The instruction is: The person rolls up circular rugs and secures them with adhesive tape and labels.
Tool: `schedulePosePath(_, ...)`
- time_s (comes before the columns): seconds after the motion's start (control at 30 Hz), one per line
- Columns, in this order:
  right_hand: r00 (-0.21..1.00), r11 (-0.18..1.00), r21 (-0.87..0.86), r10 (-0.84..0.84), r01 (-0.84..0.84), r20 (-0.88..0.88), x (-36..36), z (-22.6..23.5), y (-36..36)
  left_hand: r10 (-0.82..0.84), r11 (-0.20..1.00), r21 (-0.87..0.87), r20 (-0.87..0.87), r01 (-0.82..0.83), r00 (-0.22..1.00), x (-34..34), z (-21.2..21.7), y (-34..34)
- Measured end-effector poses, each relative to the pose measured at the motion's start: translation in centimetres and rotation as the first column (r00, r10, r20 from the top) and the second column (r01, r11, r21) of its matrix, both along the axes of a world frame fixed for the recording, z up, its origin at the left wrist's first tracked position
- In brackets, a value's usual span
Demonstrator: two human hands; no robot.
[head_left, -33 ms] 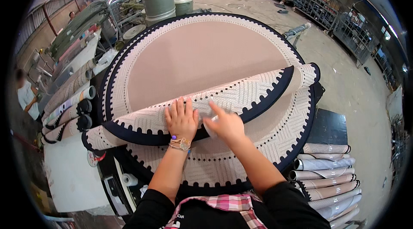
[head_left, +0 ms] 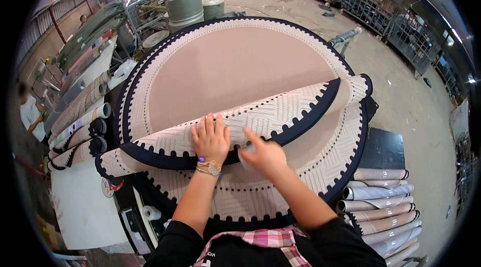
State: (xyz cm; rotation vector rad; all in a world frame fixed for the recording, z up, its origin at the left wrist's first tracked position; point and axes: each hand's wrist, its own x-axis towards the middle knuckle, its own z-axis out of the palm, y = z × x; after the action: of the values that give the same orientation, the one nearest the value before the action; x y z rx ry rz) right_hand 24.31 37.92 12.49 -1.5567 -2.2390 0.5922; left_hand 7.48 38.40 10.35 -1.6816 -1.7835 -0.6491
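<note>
A partly rolled round rug (head_left: 275,109) with a pale patterned border and a dark scalloped edge lies across a flat round rug (head_left: 240,61) with a pinkish-beige centre. My left hand (head_left: 211,141) rests flat on the roll, fingers stretched out and slightly apart. To its right, my right hand (head_left: 268,159) hovers at the roll's near edge, index finger pointing forward and the others curled. Something pale and see-through shows under its fingers, too blurred to name. The motion blur hides whether the fingertips touch the rug.
Several rolled rugs (head_left: 383,204) are stacked at the right, and more rolls (head_left: 82,129) lie at the left beside a white tabletop (head_left: 82,207). Metal drums (head_left: 185,11) stand behind the rugs. Wire cages (head_left: 413,41) line the far right. A person (head_left: 32,114) is at the far left.
My right hand has shifted very slightly to the right and down. The left hand and the rugs look the same.
</note>
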Motion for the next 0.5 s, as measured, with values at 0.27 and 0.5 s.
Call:
schedulePosePath(0.27, 0.998, 0.986, 0.153, -0.056, 0.06, -0.032, -3.1, 0.7, 9.5, -0.046, 0.994, 0.101, 0.0, 0.046, 0.999, -0.7, 1.0, 8.3)
schedulePosePath(0.5, 0.548, 0.672, -0.694, -0.489, -0.26, -0.679, -5.7, -6.9, 11.8, -0.211, 0.928, -0.252, 0.25, 0.274, 0.945, -5.7, 3.3, 15.4)
